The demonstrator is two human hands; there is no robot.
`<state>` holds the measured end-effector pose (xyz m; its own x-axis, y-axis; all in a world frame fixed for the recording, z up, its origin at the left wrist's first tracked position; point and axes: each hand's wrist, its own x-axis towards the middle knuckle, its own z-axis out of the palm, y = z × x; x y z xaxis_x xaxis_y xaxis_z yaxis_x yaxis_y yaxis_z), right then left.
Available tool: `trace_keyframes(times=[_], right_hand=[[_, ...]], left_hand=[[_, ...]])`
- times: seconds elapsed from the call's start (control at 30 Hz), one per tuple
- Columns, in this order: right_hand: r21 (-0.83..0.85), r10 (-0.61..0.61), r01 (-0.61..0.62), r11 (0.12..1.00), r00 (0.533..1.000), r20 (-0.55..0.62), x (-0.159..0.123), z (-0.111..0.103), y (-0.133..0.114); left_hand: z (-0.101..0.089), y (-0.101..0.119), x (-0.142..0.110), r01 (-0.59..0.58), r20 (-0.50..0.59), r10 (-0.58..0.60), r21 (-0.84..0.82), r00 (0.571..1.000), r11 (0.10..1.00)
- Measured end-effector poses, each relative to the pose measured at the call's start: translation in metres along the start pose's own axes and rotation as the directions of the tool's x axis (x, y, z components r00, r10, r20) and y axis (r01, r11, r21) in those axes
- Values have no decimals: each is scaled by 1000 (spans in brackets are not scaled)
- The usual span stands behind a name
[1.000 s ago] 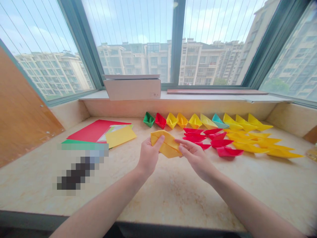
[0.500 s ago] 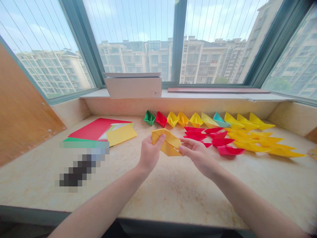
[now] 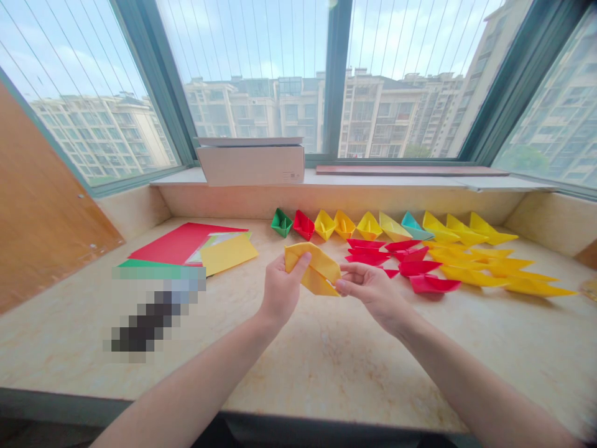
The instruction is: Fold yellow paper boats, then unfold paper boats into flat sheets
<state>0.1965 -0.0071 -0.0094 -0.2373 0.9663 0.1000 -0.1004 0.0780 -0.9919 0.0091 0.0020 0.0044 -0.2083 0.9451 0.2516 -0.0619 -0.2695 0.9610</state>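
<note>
Above the middle of the counter I hold a folded piece of yellow paper (image 3: 319,269) between both hands. My left hand (image 3: 282,283) grips its left end, thumb pressed on the upper face and fingers behind. At the right end, my right hand (image 3: 368,285) pinches the lower corner between thumb and fingers. Creases and a diagonal layered fold show on the paper's face. Just beyond my right hand lie several red folded paper boats (image 3: 420,267), with yellow paper boats (image 3: 501,264) farther right.
Along the back runs a row of paper boats, among them a green one (image 3: 282,223) and a blue one (image 3: 413,225). Red sheets (image 3: 181,241) and a yellow sheet (image 3: 229,252) lie at left, near a pixelated dark object (image 3: 144,320). A white box (image 3: 254,165) stands on the sill.
The folded yellow paper has turned slightly, its right side shifting a little. My right fingers have adjusted their pinch at the corner; my left hand has barely moved.
</note>
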Motion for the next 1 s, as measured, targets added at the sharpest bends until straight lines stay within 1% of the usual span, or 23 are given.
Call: trace_keyframes(times=[0.17, 0.3, 0.37, 0.47, 0.6, 0.73, 0.8, 0.9, 1.0], right_hand=[[-7, -9, 9, 1000, 1000, -4, -2, 2, -3], [-118, -17, 30, 992, 993, 113, -5, 6, -8], [-177, -16, 40, 983, 990, 138, -5, 8, -9], [-200, -23, 47, 979, 993, 120, -4, 9, -7], [-224, -37, 51, 973, 997, 65, 0, 3, -3], [-299, -7, 28, 954, 997, 73, 3, -5, -4], [-334, 3, 14, 942, 999, 51, 4, -9, -5], [-362, -22, 16, 932, 1000, -12, 5, -13, -7], [-342, -71, 51, 938, 996, -48, 8, -17, -8]], left_hand=[[1, 4, -2, 28, -10, -28, -26, 1000, 999], [4, 4, -6, 33, 8, -33, -10, 999, 999], [6, 3, -9, 28, 30, -29, 20, 999, 999], [7, 1, -13, 47, 75, -50, 41, 996, 998], [5, 2, -12, 67, 137, -67, 4, 988, 998], [3, 4, -6, 51, 124, -43, -59, 991, 997], [2, 4, -3, 48, 114, -39, -74, 993, 996], [1, 2, 0, 52, 137, -39, -89, 990, 995], [-1, 1, 3, 69, 204, -48, -99, 978, 993]])
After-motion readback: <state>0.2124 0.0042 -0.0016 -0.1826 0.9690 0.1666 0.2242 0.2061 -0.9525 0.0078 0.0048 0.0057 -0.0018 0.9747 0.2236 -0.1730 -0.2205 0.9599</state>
